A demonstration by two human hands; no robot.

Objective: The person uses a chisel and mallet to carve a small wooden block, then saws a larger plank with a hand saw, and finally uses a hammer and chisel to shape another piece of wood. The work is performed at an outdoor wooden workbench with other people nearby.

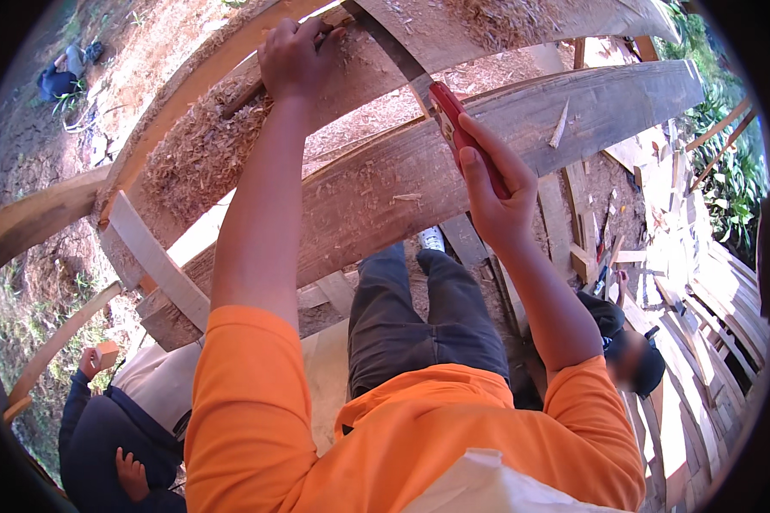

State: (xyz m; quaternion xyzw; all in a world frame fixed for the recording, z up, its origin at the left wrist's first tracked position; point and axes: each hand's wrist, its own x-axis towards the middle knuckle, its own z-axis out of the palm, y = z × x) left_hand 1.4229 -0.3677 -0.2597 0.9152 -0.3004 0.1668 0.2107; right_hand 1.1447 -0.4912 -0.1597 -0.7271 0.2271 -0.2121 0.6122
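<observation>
My right hand (500,192) is wrapped round the red handle (460,120) of a handsaw. Its grey blade (391,47) slants away to the upper left, over a broad pale board. Farther left, my left hand (298,58) is closed, thumb toward the blade, over what looks like a narrow dark wooden stick (246,100). One end of the stick shows beside my wrist, and my fingers cover much of the rest. Whether the blade's teeth touch wood I cannot tell. A long weathered plank (488,141) crosses beneath both forearms.
Curved timbers frame the work, with heaped wood shavings (201,150) beside my left forearm. A person in dark clothes (115,445) sits at lower left, holding a small wood block (106,354). Another person in a dark cap (648,368) is at right, near stacked slats (710,342).
</observation>
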